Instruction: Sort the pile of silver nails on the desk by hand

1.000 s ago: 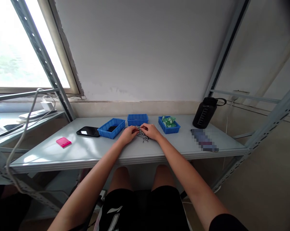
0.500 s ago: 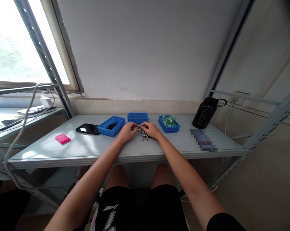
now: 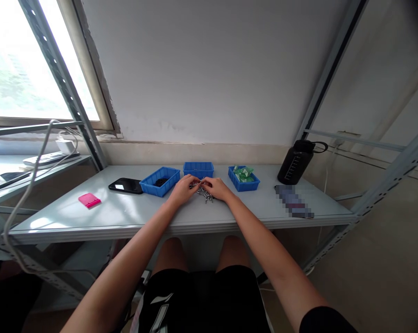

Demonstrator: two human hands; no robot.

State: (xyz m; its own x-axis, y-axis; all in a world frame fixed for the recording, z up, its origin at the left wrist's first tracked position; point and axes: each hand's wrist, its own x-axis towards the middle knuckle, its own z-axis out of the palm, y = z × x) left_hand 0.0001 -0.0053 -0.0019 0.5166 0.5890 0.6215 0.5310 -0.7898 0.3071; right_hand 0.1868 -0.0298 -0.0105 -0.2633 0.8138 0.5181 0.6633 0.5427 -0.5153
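Note:
Small silvery metal pieces (image 3: 206, 196) lie in a loose pile on the table, in front of an open blue bin (image 3: 198, 169). Above the pile's left part is my left hand (image 3: 185, 188), its fingers pinched on something too small to make out. My right hand (image 3: 215, 187) meets it from the other side, fingers bent and closed at the same spot; what it holds is hidden. The fingertips of both hands are nearly touching. To the left, a blue bin (image 3: 160, 181) holds dark pieces. Another blue bin (image 3: 244, 178), on the right, holds green and clear packets.
A black phone (image 3: 126, 185) and a pink object (image 3: 89, 200) lie on the left of the table. At the right stand a black bottle (image 3: 295, 163) and a blurred flat item (image 3: 294, 201). Metal posts frame both ends; a cable hangs at the left.
My fingertips have come closer together over the pile, the right ones moving slightly left. The bins and the other objects rest as before.

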